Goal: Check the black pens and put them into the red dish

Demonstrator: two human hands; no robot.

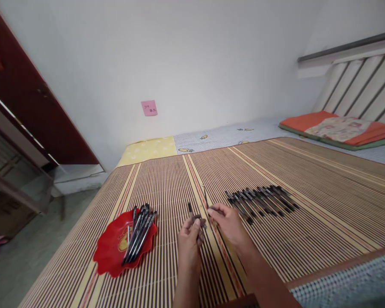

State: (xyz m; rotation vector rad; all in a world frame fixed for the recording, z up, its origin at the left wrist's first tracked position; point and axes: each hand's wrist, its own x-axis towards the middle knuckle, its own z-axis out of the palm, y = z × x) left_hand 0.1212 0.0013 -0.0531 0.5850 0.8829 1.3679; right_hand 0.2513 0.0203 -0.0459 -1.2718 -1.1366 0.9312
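In the middle of the striped mat [167,239], my left hand [191,234] is closed around a pen barrel [190,208], whose dark end sticks up past the fingers. Just to its right, my right hand [226,222] pinches a slim dark pen refill [205,197] with a pale, thin tip, pointing away from me. The two hands are close together but apart. A red scalloped plate [107,248] on the left bears several black pens [140,235] and a thin white stick. Right of my hands, several more black pens [263,200] lie side by side in a slanted row.
Behind the mat is a patterned sheet [211,139] with a yellow part, against a white wall. A folded orange and green cloth [336,126] lies at the far right by the slatted headboard [362,81]. A pink note [149,108] sticks to the wall; a dark red door [35,94] is at left.
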